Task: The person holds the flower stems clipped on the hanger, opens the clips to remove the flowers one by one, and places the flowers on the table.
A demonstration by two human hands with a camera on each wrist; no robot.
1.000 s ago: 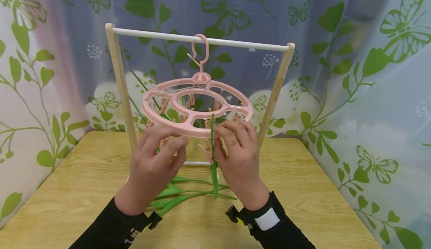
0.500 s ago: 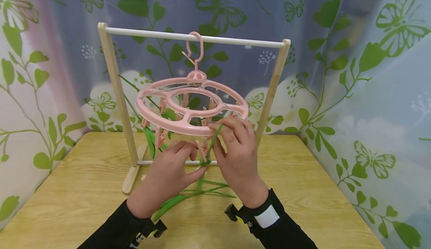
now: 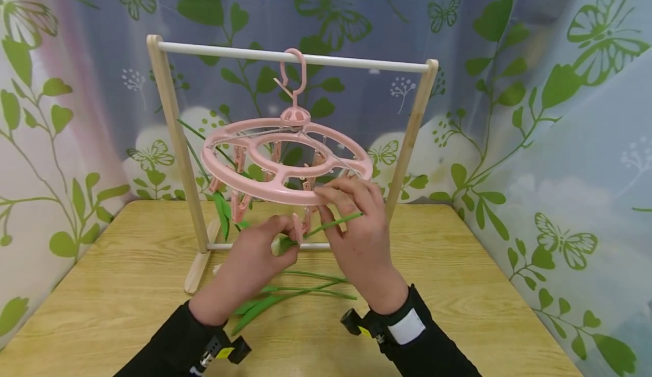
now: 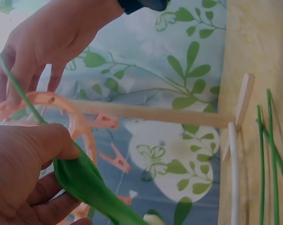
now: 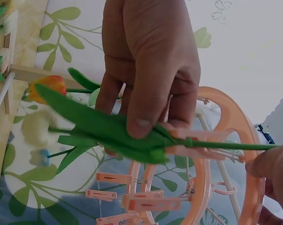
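The pink round clip hanger (image 3: 239, 183) hangs by its hook from a white bar. My left hand (image 3: 247, 266) pinches the green leaves (image 4: 87, 180) of an artificial tulip below the ring's front edge. A cream blossom (image 5: 38, 126) shows blurred at the tulip's far end. Its thin stem (image 3: 333, 224) points right, across my right fingers. Beside the leaves and stem is a pink clip (image 3: 297, 228); whether it clamps them I cannot tell. With curled fingers my right hand (image 3: 364, 241) grips the ring's front right rim, also seen in the left wrist view (image 4: 47, 98).
The wooden stand (image 3: 175, 139) rises around the hanger. Other green stems (image 3: 318, 292) and leaves lie on the table (image 3: 438, 309) below my hands. On the hanger's left side are more leaves (image 3: 221, 213). An orange tulip (image 5: 48, 89) shows behind. Patterned curtains (image 3: 575, 156) enclose the table.
My left hand has moved from beside the ring to the leaves under it and pinches them. The stem has tipped from upright to slanting right. The ring has shifted slightly left.
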